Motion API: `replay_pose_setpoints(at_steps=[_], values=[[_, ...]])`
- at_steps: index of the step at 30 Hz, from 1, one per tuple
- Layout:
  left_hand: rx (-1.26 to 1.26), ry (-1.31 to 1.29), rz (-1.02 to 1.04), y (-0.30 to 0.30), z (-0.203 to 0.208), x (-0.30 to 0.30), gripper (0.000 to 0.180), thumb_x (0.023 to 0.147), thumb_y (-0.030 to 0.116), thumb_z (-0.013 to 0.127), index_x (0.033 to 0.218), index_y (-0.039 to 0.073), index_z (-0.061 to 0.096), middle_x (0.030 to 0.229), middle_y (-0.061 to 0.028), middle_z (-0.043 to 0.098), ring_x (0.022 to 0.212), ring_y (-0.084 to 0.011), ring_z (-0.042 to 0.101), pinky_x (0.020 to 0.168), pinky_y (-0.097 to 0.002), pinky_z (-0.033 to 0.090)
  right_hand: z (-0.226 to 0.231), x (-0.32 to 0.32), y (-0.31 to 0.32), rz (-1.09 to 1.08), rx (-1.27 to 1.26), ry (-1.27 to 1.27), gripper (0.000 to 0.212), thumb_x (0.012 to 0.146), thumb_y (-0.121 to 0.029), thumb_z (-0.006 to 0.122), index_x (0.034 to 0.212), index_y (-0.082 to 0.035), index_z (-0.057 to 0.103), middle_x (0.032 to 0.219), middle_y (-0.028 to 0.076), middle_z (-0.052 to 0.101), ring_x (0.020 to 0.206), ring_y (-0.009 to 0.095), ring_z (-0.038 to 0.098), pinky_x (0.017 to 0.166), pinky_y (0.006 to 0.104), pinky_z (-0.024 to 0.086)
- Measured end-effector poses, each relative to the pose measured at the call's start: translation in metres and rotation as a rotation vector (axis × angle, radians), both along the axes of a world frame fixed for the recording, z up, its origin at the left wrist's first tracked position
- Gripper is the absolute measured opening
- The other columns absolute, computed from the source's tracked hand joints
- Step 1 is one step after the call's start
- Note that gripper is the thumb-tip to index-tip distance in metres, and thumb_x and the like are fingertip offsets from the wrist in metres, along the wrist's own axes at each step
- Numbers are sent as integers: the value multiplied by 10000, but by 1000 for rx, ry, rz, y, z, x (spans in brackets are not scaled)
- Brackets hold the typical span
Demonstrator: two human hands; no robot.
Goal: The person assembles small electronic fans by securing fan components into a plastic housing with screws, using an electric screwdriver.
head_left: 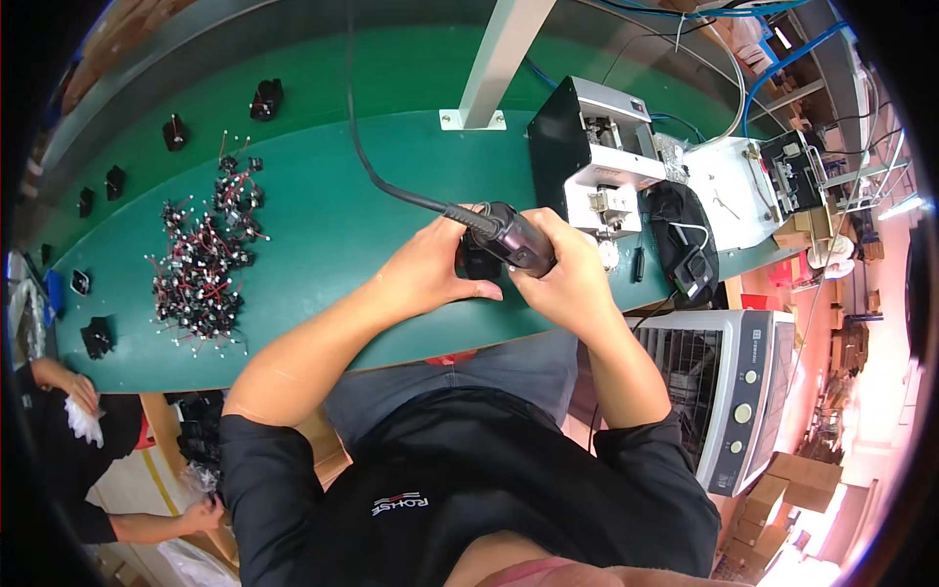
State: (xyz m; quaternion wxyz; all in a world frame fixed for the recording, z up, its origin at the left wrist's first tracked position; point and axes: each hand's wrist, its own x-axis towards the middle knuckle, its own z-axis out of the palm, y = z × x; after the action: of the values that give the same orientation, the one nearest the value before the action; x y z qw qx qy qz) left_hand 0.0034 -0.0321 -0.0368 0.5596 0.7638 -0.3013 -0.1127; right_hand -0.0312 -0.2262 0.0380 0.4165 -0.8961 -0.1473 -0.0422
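Note:
My right hand [567, 274] grips a dark corded power tool [514, 238], its thick black cable [391, 186] running up and away over the green bench [323, 225]. My left hand [435, 264] holds a small black part [476, 262] on the bench, right under the tool's tip. Both hands meet near the bench's front edge. The part is mostly hidden by my fingers.
A pile of small black parts with red wires [205, 264] lies at the left. Single black parts [266, 98] sit along the far side. A grey boxy machine [597, 157] stands at the right, a white fan unit [724, 391] below it. Another person [59, 430] works at lower left.

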Motion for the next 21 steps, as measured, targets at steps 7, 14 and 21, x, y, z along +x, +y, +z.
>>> replay_pose_setpoints(at_steps=[7, 14, 21], values=[[-85, -66, 36, -1, -7, -9, 715, 654, 259, 902, 1231, 38, 541, 1250, -148, 554, 1149, -345, 576, 961, -419, 487, -12, -7, 8, 67, -69, 18, 410, 673, 54, 709, 1060, -24, 599, 871, 152, 666, 777, 309, 670, 678, 353, 526], [65, -42, 108, 2, 8, -14, 782, 659, 303, 891, 1278, 23, 504, 1174, -143, 615, 1066, -325, 635, 915, -409, 518, -4, -6, 9, 137, -203, 3, 436, 657, -10, 772, 1045, -70, 583, 931, 146, 687, 864, 373, 674, 700, 423, 548], [155, -21, 98, 3, 12, -12, 739, 677, 277, 879, 1273, 43, 509, 1156, -137, 619, 1079, -316, 629, 909, -405, 519, -1, -1, 9, 216, -283, -30, 433, 664, -25, 776, 1050, -76, 586, 934, 141, 693, 856, 366, 678, 689, 429, 543]])
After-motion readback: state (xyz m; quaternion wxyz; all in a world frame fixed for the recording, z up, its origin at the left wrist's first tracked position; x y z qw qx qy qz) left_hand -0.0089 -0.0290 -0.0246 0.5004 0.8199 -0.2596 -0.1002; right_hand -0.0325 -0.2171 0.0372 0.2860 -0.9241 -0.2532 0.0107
